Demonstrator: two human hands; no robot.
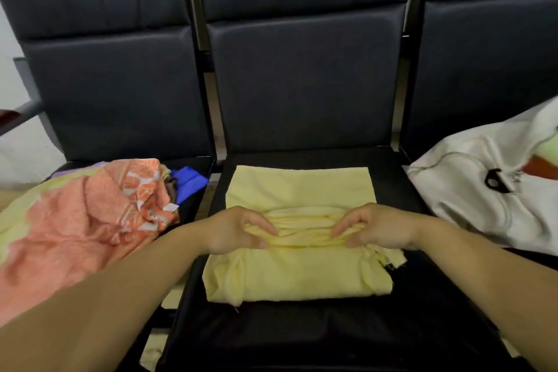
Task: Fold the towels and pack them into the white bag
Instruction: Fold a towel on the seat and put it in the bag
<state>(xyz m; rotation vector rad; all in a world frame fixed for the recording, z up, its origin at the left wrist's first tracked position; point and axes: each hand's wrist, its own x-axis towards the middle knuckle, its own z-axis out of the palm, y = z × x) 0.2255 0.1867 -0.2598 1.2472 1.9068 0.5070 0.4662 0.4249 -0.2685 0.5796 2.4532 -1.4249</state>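
Dark padded seats in row; middle seat (302,329) serves as worktop. Yellow towel (299,275) lies on it, part-folded, middle bunched into ridge. Left hand (238,230), right hand (377,228): each grip pinching ridge, fingers curled over, thumb below. Towel judged light, soft, limp, not slippery; best taken at fold ends, both sides together. White bag (468,190) on right seat. Orange towel (90,214) heaped on left seat. Black mark (495,181) on bag, tag (171,207) on orange towel: nothing readable

One wide-angle view from the person's head looks forward and down at the middle seat of a dark bench (302,329), close above it. The yellow towel (297,275) sits mid-frame, backrests (305,85) fill the top, and forearms (120,281) enter from below.
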